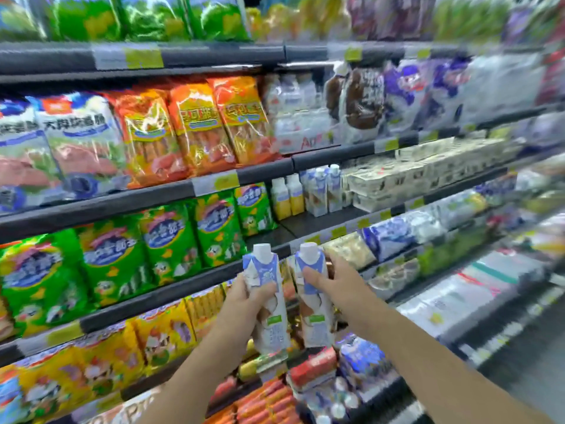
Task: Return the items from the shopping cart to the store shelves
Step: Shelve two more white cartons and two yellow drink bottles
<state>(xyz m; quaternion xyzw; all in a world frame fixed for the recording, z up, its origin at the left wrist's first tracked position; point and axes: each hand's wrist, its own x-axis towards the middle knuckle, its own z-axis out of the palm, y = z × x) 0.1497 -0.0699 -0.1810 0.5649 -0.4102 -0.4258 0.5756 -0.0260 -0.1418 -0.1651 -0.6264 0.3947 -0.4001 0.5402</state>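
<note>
Holding two drink cartons up before the store shelves.

From the left, green snack bags (pixel 171 240) fill a shelf (pixel 171 290); our left hand (pixel 244 296) is clamped round one white-and-blue carton (pixel 269 301), upright and tilted slightly. Just beside it, our right hand (pixel 333 281) grips a second carton (pixel 315 301), thumb across its front. Matching cartons (pixel 324 189) stand on the shelf above, near yellow bottles (pixel 287 195).

Bright, even store light, no hard shadows. Glare on the green bags (pixel 146 16) above the top shelf (pixel 140 56). Heavy motion blur right of that shelf and along the edges; sharpest near the cartons (pixel 269 301). Wide-angle bending of shelf lines.
</note>
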